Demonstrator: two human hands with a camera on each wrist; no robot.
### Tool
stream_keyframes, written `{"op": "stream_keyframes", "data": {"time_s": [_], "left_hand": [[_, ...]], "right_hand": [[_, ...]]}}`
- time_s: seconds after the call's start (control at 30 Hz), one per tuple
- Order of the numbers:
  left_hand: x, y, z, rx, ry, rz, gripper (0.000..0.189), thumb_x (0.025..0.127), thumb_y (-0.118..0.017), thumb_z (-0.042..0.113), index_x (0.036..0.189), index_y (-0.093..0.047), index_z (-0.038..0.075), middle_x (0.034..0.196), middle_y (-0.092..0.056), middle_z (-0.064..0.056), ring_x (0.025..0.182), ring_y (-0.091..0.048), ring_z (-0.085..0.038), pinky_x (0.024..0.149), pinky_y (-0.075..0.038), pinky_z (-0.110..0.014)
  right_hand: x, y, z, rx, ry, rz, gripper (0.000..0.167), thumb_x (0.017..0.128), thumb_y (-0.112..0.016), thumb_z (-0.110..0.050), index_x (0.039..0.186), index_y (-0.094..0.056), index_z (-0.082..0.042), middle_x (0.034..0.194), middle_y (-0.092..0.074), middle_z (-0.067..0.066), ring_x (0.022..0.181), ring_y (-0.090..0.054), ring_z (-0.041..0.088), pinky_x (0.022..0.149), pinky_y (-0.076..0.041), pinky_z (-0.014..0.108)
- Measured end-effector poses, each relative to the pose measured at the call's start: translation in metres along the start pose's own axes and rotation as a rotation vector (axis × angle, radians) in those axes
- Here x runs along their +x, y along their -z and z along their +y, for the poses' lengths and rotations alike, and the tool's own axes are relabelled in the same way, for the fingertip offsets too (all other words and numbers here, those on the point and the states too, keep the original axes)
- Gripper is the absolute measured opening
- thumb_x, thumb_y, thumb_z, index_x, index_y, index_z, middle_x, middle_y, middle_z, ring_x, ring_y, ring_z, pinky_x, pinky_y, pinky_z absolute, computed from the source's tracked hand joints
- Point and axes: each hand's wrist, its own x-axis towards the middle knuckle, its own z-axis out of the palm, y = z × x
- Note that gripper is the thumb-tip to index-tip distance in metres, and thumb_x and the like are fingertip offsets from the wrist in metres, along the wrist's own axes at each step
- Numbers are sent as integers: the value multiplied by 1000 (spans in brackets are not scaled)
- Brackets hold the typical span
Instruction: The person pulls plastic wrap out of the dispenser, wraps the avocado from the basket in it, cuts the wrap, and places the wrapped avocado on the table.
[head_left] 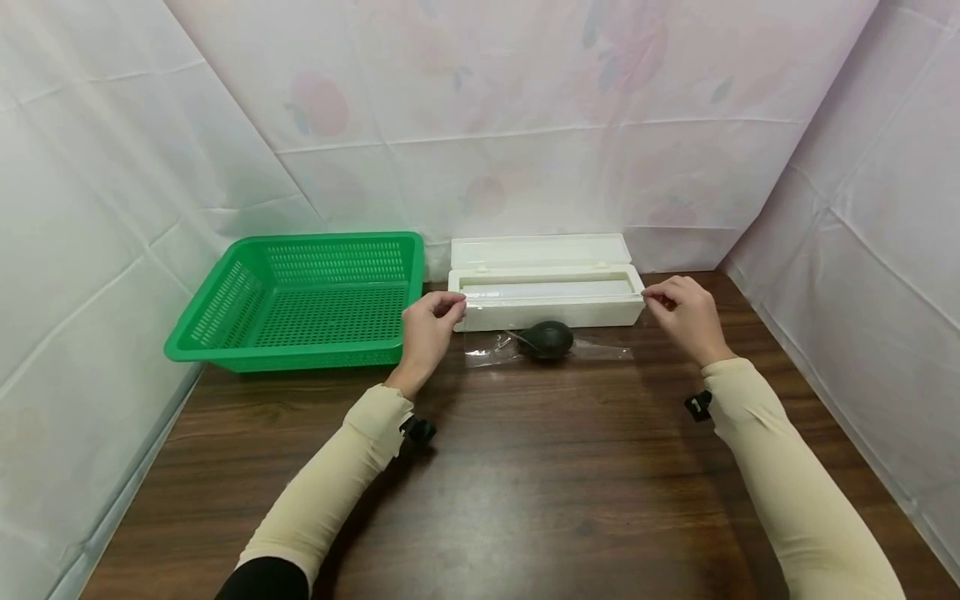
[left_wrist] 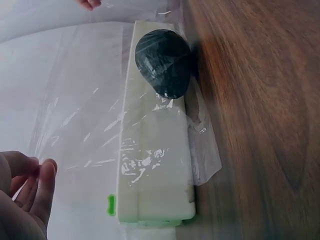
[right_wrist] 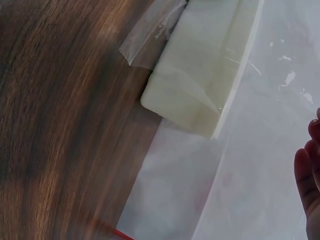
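On the desk (head_left: 480, 500), a dark egg-shaped object (head_left: 547, 341) is set just before the white dispenser box (head_left: 551, 314); clear plastic film (head_left: 491, 350) is seen about it, its edges clamped in the grip of the left hand (head_left: 429, 336) and right hand (head_left: 688, 318); the lid (head_left: 540, 250) is raised behind; leftward, a green basket (head_left: 315, 360) is placed.

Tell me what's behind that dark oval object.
The open white box stands behind the dark oval object; in the left wrist view, the object hides part of the box's front.
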Motion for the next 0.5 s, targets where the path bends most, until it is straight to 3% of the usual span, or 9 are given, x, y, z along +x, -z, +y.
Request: {"op": "stream_keyframes", "data": {"time_s": [0.2, 0.5], "left_hand": [[7, -5, -2, 5, 75, 39, 13, 87, -71, 9, 94, -76, -1, 94, -75, -16, 83, -70, -27, 64, -46, -16], [9, -12, -10, 27, 120, 16, 12, 87, -72, 10, 95, -77, 2, 99, -74, -15, 90, -70, -26, 75, -56, -33]], "right_hand": [[4, -10, 7, 4, 32, 37, 6, 80, -70, 10, 83, -73, 7, 77, -68, 19, 70, -53, 26, 66, -33, 14], [1, -19, 18, -37, 102, 63, 10, 76, -69, 12, 84, -73, 8, 79, -68, 19, 71, -53, 30, 66, -35, 22]]}}
